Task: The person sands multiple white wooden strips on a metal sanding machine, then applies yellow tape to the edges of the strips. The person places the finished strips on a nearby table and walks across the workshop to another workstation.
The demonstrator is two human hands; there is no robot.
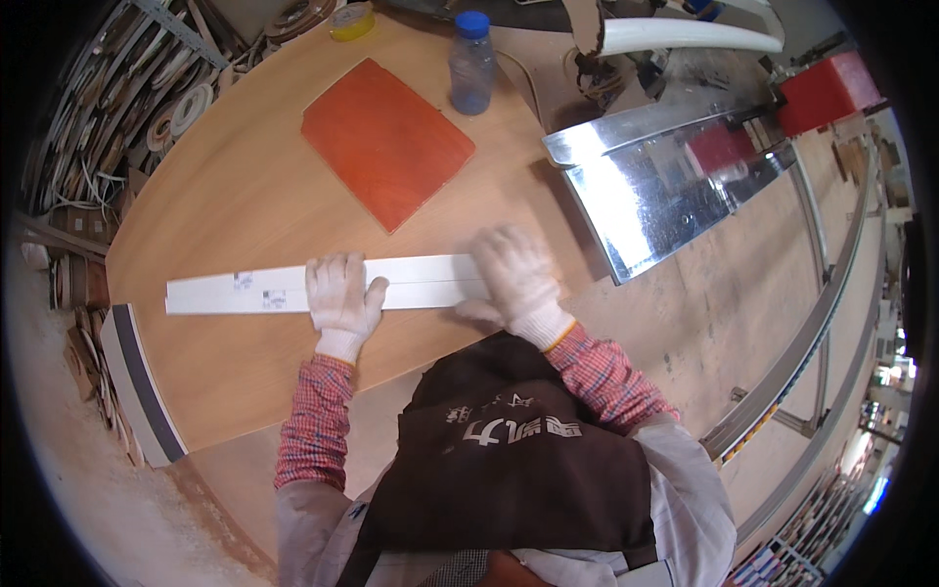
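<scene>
Two long white strips [421,269] lie side by side on the wooden tabletop, small printed labels near their left end. Across their middle rests my left hand [337,293] in a white glove, its fingers reaching the far edge and its thumb on top. My right hand [514,279], also gloved and slightly blurred, closes over the right end, with the fingers toward the far edge and the thumb at the near edge. That end of the strips is hidden under it. Beyond the strips lies an orange-red sheet [386,142] with angled corners.
A clear bottle with a blue cap [470,73] and a yellow tape roll [351,22] stand at the far edge. On the right is a shiny metal plate [636,215] beside a red block [827,93]. Stacked strip material [117,88] fills the left; a rail [812,362] curves right.
</scene>
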